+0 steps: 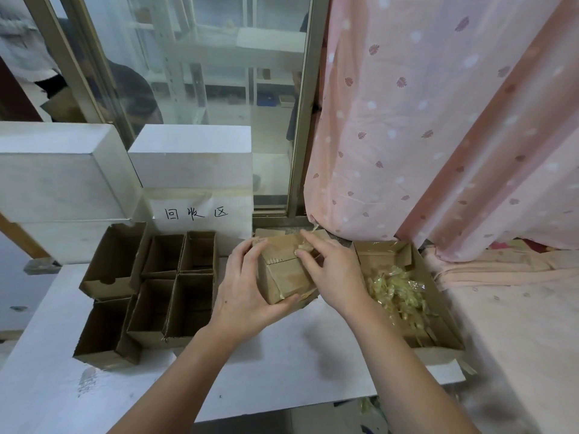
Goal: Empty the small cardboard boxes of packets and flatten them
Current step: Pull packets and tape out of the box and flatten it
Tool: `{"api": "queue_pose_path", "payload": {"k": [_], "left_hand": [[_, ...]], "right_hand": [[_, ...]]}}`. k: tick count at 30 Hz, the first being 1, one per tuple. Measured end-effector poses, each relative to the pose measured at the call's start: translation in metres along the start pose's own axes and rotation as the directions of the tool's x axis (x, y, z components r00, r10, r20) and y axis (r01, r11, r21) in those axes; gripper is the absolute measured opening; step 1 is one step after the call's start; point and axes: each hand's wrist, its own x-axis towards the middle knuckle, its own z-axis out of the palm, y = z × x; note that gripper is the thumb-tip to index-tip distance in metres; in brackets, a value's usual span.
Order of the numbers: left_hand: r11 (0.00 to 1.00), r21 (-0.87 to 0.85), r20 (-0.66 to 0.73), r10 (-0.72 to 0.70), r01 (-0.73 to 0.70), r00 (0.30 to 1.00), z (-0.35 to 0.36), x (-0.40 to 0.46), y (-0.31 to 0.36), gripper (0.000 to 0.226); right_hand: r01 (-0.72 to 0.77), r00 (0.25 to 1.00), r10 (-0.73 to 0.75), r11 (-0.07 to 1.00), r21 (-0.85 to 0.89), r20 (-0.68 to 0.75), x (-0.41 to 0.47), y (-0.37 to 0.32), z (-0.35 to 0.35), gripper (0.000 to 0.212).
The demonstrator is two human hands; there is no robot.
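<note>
— Both hands work on one small box [286,274] over the white table [282,355]?
— Yes. Left hand [247,286] grips it; right hand [329,270] pinches tape [305,245]. Peel slowly, keep the box steady.

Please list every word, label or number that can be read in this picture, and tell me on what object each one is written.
"回收区": handwritten in black on a white paper sign fixed to the front of the white foam block behind the open cardboard boxes.

No other text is readable. The sealed cardboard box held in the hands, the tray of packets and the pink curtain show no legible print.
</note>
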Motion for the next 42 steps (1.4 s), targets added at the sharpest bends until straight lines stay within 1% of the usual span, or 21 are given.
{"api": "queue_pose_path", "payload": {"k": [2,5,6,8,10,12,14,16,20,21,23,25,27,30,32,35,38,41,42], "left_hand": [[1.0,-0.002,-0.007,-0.014,0.014,1.0,-0.001,-0.001,-0.001,0.108],[1.0,-0.011,-0.001,-0.026,0.026,1.0,-0.002,-0.002,-0.002,0.108],[0.999,-0.019,0.0,-0.032,0.032,0.999,-0.002,-0.002,-0.002,0.108],[0.998,-0.04,-0.002,-0.047,0.047,0.999,-0.002,-0.001,-0.001,0.108],[0.997,-0.052,0.003,-0.055,0.055,0.998,-0.002,-0.001,-0.001,0.109],[0.997,-0.057,0.01,-0.046,0.047,0.999,-0.003,-0.001,0.0,0.108],[0.997,-0.064,0.013,-0.042,0.043,0.999,-0.004,-0.001,0.001,0.108],[0.996,-0.075,0.016,-0.044,0.045,0.999,-0.005,0.0,0.001,0.107],[0.995,-0.093,0.018,-0.028,0.029,0.999,-0.008,-0.001,0.001,0.107],[0.995,-0.093,0.02,-0.021,0.022,1.0,-0.008,-0.002,0.001,0.107],[0.996,-0.092,0.024,-0.015,0.017,1.0,-0.007,-0.003,0.002,0.107],[0.996,-0.091,0.044,-0.008,0.012,0.999,-0.006,-0.005,0.002,0.108],[0.996,-0.093,0.059,-0.001,0.006,0.998,-0.006,-0.008,0.001,0.108],[0.995,-0.103,0.071,0.012,-0.005,0.997,-0.009,-0.011,-0.003,0.109],[0.995,-0.101,0.08,0.032,-0.024,0.996,-0.011,-0.013,-0.007,0.109],[0.994,-0.103,0.07,0.036,-0.028,0.997,-0.01,-0.017,-0.011,0.11],[0.994,-0.112,0.06,0.015,-0.008,0.998,-0.011,-0.019,-0.014,0.111],[0.994,-0.111,0.047,0.001,0.005,0.999,-0.012,-0.016,-0.014,0.109],[0.994,-0.107,0.039,-0.005,0.009,0.999,-0.012,-0.015,-0.014,0.108]], "right_hand": [[-0.007,0.999,0.007,1.0,-0.016,0.031,0.0,0.001,0.001,0.032],[-0.015,0.999,0.011,0.993,0.114,0.034,-0.001,0.007,0.005,0.017],[0.01,0.999,-0.014,0.993,0.117,0.032,-0.002,0.007,0.005,0.016],[0.109,0.994,-0.11,0.992,0.058,0.01,-0.002,0.008,0.006,0.017],[0.161,0.987,-0.161,0.987,0.008,-0.008,-0.004,0.007,0.005,0.02],[0.122,0.992,-0.121,0.991,0.054,-0.022,-0.006,0.005,0.003,0.026],[0.05,0.999,-0.047,0.984,0.169,-0.021,-0.008,0.002,0.004,0.031],[0.027,0.999,-0.018,0.969,0.245,-0.037,-0.007,0.002,0.004,0.025],[0.046,0.995,-0.024,0.973,0.228,-0.096,-0.006,-0.002,0.004,0.009],[0.068,0.992,-0.044,0.976,0.208,-0.118,-0.006,-0.004,0.005,0.006],[0.138,0.982,-0.121,0.984,0.115,-0.145,-0.006,-0.006,0.006,0.002],[0.161,0.981,-0.159,0.987,0.007,-0.11,-0.003,-0.004,0.005,0.006],[0.085,0.994,-0.09,0.993,-0.077,-0.057,0.005,0.001,0.001,0.009],[-0.013,1.0,0.009,0.987,-0.158,-0.027,0.013,0.006,-0.008,0.008],[-0.024,1.0,0.026,0.982,-0.188,0.009,0.013,0.005,-0.013,0.014],[0.002,0.997,0.014,0.976,-0.219,0.073,0.009,0.002,-0.012,0.02],[0.026,0.999,-0.021,0.99,-0.14,0.04,0.006,0.003,-0.008,0.023],[0.113,0.993,-0.113,0.993,0.019,0.034,0.002,-0.001,-0.002,0.015],[0.138,0.99,-0.14,0.989,0.045,0.037,0.001,-0.002,-0.001,0.011]]}}
